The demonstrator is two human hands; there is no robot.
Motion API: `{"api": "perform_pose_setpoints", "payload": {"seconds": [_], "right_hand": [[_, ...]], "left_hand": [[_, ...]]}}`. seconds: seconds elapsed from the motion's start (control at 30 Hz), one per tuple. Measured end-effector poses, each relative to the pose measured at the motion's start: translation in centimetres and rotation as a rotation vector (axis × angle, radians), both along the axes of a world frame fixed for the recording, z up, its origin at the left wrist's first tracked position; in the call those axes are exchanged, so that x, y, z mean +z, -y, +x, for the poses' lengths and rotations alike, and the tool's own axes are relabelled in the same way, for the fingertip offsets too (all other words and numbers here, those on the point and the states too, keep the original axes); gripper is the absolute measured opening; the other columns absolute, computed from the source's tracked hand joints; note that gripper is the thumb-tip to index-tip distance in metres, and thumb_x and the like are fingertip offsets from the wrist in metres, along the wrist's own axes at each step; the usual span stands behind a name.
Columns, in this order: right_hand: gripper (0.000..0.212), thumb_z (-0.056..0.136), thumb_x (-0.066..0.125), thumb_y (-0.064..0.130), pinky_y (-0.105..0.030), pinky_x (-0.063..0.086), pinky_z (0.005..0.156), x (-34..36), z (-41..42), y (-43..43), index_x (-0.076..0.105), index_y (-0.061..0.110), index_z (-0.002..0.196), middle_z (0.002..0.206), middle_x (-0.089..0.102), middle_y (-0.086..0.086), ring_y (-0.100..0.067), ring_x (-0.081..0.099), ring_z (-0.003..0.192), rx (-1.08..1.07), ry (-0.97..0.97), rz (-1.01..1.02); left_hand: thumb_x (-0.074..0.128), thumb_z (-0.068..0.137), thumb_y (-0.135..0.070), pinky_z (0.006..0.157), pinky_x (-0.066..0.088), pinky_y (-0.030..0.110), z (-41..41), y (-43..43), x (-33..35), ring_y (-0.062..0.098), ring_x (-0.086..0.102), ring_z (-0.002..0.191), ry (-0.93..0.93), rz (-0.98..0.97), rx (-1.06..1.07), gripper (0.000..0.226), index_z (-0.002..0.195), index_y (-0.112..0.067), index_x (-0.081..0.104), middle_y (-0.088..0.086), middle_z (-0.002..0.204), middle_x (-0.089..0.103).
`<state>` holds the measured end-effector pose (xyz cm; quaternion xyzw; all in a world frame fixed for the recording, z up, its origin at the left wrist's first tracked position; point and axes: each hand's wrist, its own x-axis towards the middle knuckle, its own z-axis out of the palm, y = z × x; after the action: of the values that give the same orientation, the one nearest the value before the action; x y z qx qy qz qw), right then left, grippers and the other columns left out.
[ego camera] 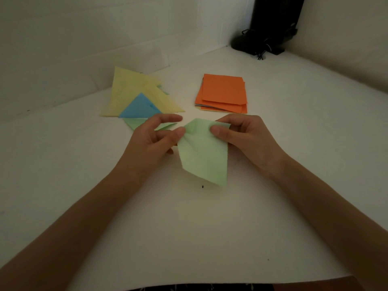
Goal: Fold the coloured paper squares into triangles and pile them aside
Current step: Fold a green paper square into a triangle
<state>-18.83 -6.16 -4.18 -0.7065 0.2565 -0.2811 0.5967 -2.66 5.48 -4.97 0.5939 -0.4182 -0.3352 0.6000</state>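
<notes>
— Green sheet [204,156], pale, at the middle of my feed, partly folded, with a small flap turned over at its far tip.

— What can't you make out?

— Whether its near corner touches the table [189,227] or hangs just above it. The right hand [245,137] shows me only its thumb on the front of the paper; the other fingers are curled behind the sheet. Far left, a green triangle [131,123] is half covered by the left hand [151,141]. Beneath the orange stack [223,91], far right, only thin edges of other colours peek out. The black stand [270,24] in the far right corner is cut off at the top, and the cords at its foot are a dark tangle. Some dark fabric [199,288] is clipped by the near edge.

— And the hands?

— Both hold the green sheet near its far end. The left one pinches the left edge between thumb and a finger, its forefinger held loosely out above. The right thumb presses the right side.

— The finished ones?

— Far left: yellow triangles [130,89] with a blue triangle [139,108] lying on them, and the green one at their near edge.
</notes>
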Motion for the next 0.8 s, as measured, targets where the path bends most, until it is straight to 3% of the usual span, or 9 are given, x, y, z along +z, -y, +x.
{"api": "perform_pose_setpoints", "payload": {"seconds": [0.1, 0.17, 0.33, 0.4, 0.47, 0.6, 0.7, 0.8], "right_hand": [[0.007, 0.087, 0.061, 0.002, -0.016, 0.050, 0.065, 0.06, 0.02, -0.15, 0.068, 0.004, 0.085, 0.071, 0.069, 0.005, -0.006, 0.062, 0.067, 0.014, 0.015, 0.014], [0.007, 0.087, 0.061, 0.000, -0.016, 0.050, 0.066, 0.14, 0.03, -0.31, 0.067, 0.003, 0.089, 0.073, 0.069, 0.004, -0.007, 0.063, 0.068, 0.019, 0.038, 0.024], [0.021, 0.082, 0.066, 0.006, -0.038, 0.043, 0.079, 0.06, 0.10, -0.29, 0.074, 0.023, 0.091, 0.078, 0.069, 0.002, -0.022, 0.058, 0.081, 0.072, 0.079, 0.046], [0.025, 0.079, 0.063, 0.009, -0.040, 0.040, 0.082, 0.03, 0.04, -0.22, 0.076, 0.026, 0.091, 0.069, 0.063, -0.002, -0.025, 0.053, 0.083, 0.077, 0.086, 0.044], [0.028, 0.078, 0.058, 0.005, -0.042, 0.043, 0.088, 0.05, -0.06, -0.21, 0.076, 0.021, 0.092, 0.070, 0.065, 0.002, -0.026, 0.055, 0.085, 0.089, 0.081, 0.056], [0.039, 0.074, 0.043, -0.006, -0.042, 0.041, 0.102, 0.01, -0.38, -0.19, 0.073, 0.007, 0.096, 0.102, 0.071, -0.010, -0.028, 0.062, 0.106, 0.186, 0.073, 0.098], [0.043, 0.069, 0.038, -0.005, -0.038, 0.043, 0.099, -0.03, -0.42, -0.18, 0.071, 0.003, 0.097, 0.100, 0.071, -0.009, -0.029, 0.063, 0.104, 0.205, 0.042, 0.054], [0.042, 0.070, 0.038, -0.003, -0.032, 0.043, 0.094, -0.20, -0.40, -0.27, 0.071, 0.007, 0.094, 0.095, 0.069, -0.004, -0.023, 0.061, 0.098, 0.197, 0.022, -0.044]], "left_hand": [[0.061, 0.088, -0.009, 0.071, 0.047, 0.033, 0.16, 0.08, -0.01, 0.015, 0.060, 0.070, 0.021, 0.021, -0.002, 0.017, 0.086, -0.025, 0.068, -0.003, 0.067, 0.070], [0.067, 0.084, -0.010, 0.068, 0.046, 0.030, 0.20, 0.14, 0.02, 0.016, 0.056, 0.068, 0.014, 0.023, -0.010, 0.021, 0.076, -0.029, 0.069, -0.003, 0.064, 0.067], [0.058, 0.077, -0.018, 0.059, 0.043, 0.022, 0.41, 0.00, 0.09, 0.014, 0.048, 0.062, -0.035, 0.002, 0.000, 0.017, 0.074, -0.033, 0.066, -0.004, 0.060, 0.058], [0.057, 0.079, -0.018, 0.059, 0.042, 0.022, 0.46, -0.08, 0.14, 0.014, 0.048, 0.063, -0.041, -0.004, -0.005, 0.018, 0.075, -0.032, 0.067, -0.006, 0.063, 0.059], [0.055, 0.080, -0.016, 0.059, 0.041, 0.022, 0.53, -0.11, 0.12, 0.013, 0.048, 0.065, -0.043, -0.008, -0.013, 0.020, 0.073, -0.030, 0.068, -0.008, 0.067, 0.061], [0.048, 0.076, -0.014, 0.065, 0.043, 0.025, 0.79, -0.03, 0.03, 0.017, 0.054, 0.078, -0.080, -0.012, -0.020, 0.026, 0.066, -0.025, 0.069, -0.004, 0.076, 0.064], [0.052, 0.075, -0.018, 0.066, 0.044, 0.029, 0.94, 0.02, -0.02, 0.022, 0.055, 0.081, -0.109, -0.003, -0.009, 0.022, 0.063, -0.023, 0.069, 0.002, 0.080, 0.066], [0.070, 0.074, -0.015, 0.068, 0.048, 0.024, 0.87, -0.06, -0.08, 0.012, 0.059, 0.076, -0.021, 0.004, -0.029, 0.006, 0.077, -0.020, 0.067, -0.007, 0.075, 0.068]]}}
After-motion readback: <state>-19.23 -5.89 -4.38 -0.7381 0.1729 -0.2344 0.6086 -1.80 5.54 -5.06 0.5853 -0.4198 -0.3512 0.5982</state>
